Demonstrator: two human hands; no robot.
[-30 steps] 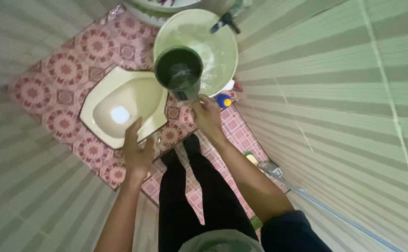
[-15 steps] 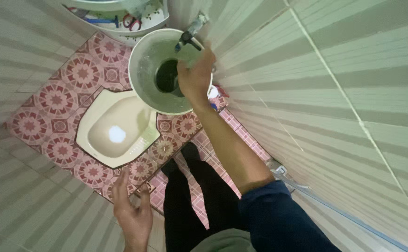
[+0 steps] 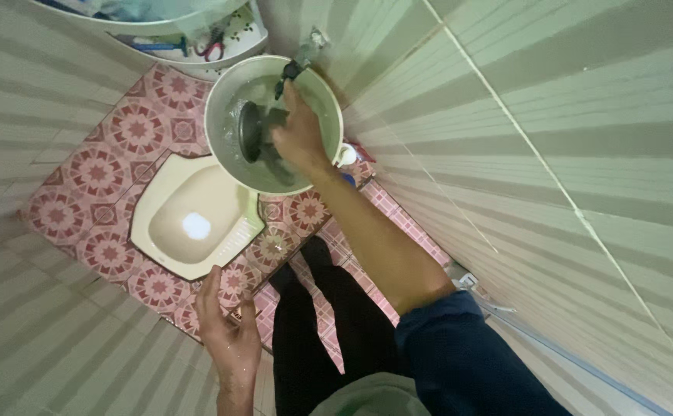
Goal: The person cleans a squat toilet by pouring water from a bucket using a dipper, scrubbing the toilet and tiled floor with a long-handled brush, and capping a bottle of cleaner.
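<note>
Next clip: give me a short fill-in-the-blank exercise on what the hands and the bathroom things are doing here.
1. The right hand holds a dark scoop inside the pale green ____.
2. The left hand is open and holds ____.
3. The cream squat toilet is set into a floor of patterned ____ tiles.

Missing words: bucket; nothing; pink

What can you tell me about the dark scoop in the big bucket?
The dark scoop is a round dipper, plastic by its look, tipped on its side inside the pale green bucket, partly in the water. The right hand grips it by its handle end. A tap hangs just above.
</note>
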